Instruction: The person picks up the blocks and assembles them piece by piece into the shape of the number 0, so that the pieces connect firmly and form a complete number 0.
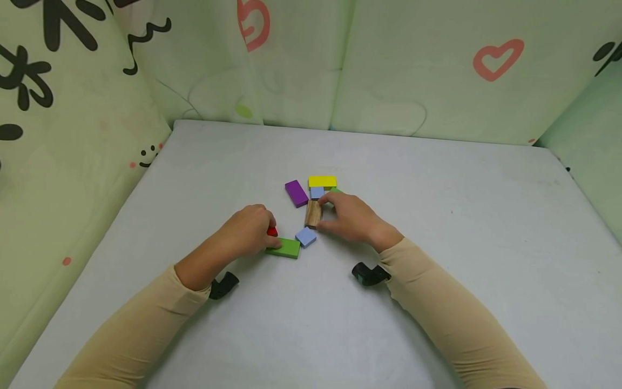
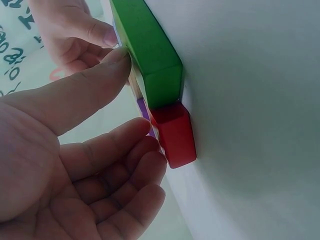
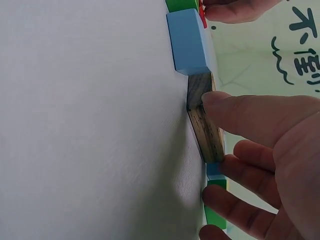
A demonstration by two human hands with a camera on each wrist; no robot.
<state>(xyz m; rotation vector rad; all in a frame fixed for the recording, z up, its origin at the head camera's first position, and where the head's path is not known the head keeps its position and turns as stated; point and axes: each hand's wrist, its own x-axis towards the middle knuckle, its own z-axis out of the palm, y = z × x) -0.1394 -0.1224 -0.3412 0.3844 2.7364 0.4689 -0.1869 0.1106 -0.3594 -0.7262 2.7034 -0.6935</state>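
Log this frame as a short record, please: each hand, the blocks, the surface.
left hand: thumb on the front green block, fingers at the red block
right hand: thumb and fingers at the brown block
near blue block: between the front green block and the brown block
farther back: far blue block, yellow block, purple block, partly hidden green block
surface: pale table

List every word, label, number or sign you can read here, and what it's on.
"不": black, on the pale green backdrop, right wrist view.
Other black characters on the backdrop: too blurred or cut off to read.
Wordless sign: a red heart outline, also on the backdrop.
Blocks: no lettering visible.
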